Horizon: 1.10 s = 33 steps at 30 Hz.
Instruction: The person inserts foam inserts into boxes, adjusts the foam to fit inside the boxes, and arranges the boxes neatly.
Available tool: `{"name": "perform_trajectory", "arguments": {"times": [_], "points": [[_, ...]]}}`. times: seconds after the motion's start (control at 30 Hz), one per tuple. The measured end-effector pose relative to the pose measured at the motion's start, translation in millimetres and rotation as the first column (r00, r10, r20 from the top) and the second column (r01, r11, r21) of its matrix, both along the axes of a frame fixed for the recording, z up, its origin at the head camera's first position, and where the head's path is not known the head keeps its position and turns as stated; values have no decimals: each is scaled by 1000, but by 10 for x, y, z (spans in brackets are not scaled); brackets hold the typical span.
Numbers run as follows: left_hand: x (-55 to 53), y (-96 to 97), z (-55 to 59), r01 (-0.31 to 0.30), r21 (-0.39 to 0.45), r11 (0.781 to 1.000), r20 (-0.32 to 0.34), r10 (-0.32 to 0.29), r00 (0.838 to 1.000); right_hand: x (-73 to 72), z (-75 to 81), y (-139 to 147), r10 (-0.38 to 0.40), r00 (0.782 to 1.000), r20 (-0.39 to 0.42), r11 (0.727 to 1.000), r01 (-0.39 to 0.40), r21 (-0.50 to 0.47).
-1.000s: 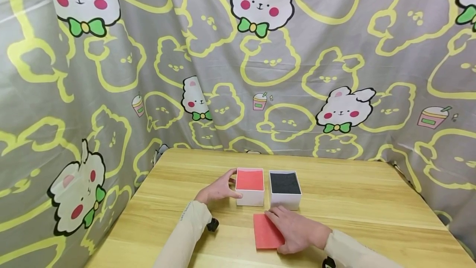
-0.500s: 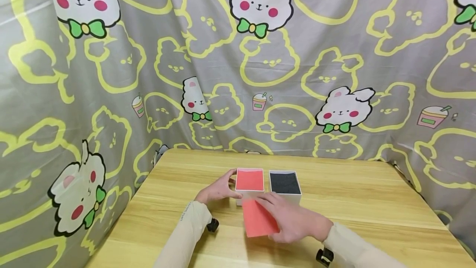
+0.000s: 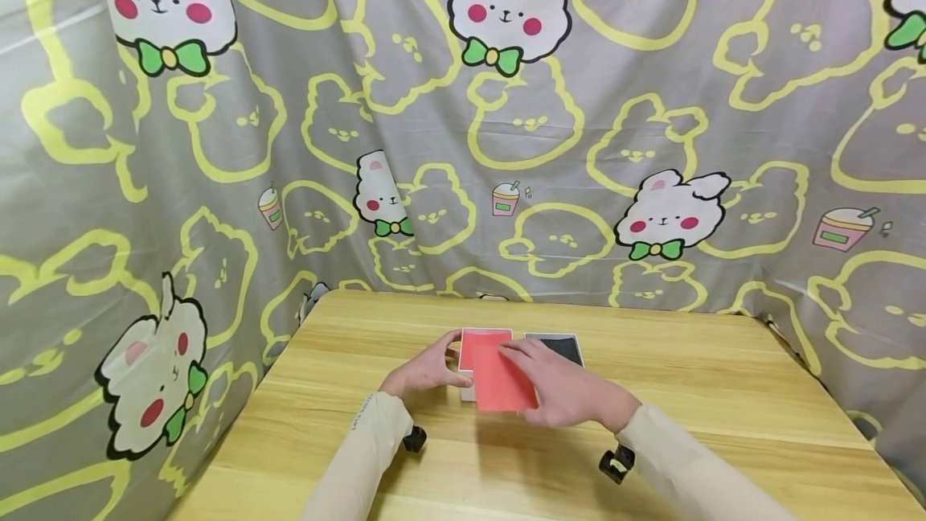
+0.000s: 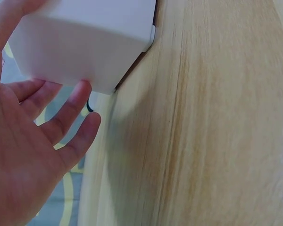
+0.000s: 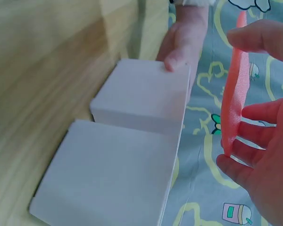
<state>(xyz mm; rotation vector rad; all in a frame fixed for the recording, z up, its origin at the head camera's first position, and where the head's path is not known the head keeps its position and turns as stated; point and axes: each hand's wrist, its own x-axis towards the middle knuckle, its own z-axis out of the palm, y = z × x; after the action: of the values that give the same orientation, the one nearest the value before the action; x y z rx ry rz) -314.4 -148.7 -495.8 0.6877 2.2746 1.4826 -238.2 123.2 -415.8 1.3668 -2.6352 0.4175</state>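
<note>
My right hand (image 3: 567, 384) pinches a thin red foam sheet (image 3: 499, 384) by opposite edges and holds it tilted above the table, in front of two white boxes. In the right wrist view the sheet (image 5: 235, 94) is nearly edge-on between thumb and fingers. My left hand (image 3: 427, 364) holds the left white box (image 3: 467, 394) at its left side, thumb at the front corner; the left wrist view shows several fingertips against the box wall (image 4: 85, 47). Red foam (image 3: 472, 346) shows inside this box. The sheet covers part of it.
Close to its right stands a second white box (image 5: 108, 165) holding black foam (image 3: 563, 346), partly hidden by my right hand. Both boxes stand on the wooden table (image 3: 347, 344). A patterned grey curtain (image 3: 434, 127) hangs behind the table and at its left.
My right hand has lifted the red foam sheet off the table and carried it forward and up to the left box's front. The left hand stays on that box.
</note>
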Motion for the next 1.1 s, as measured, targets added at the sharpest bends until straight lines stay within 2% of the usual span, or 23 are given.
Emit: {"name": "perform_trajectory", "arguments": {"times": [0.17, 0.33, 0.73, 0.93, 1.1], "points": [[3, -5, 4, 0, 1, 1000, 9, 0, 1000, -131, 32, -31, -52, 997, 48, 999, 52, 4], [4, 1, -8, -6, -8, 1000, 7, 6, 1000, -261, 44, -66, -117, 986, 119, 993, 114, 31], [28, 7, -5, -27, -42, 999, -17, 26, 1000, -502, 7, -181, -172, 959, 226, 985, 165, 48], [34, 3, 7, -29, -53, 998, -24, 28, 999, -591, -39, -221, -200, 951, 236, 979, 187, 76], [35, 6, 11, -26, -42, 999, -15, 25, 1000, -630, -82, -252, -200, 955, 217, 978, 181, 103]]}}
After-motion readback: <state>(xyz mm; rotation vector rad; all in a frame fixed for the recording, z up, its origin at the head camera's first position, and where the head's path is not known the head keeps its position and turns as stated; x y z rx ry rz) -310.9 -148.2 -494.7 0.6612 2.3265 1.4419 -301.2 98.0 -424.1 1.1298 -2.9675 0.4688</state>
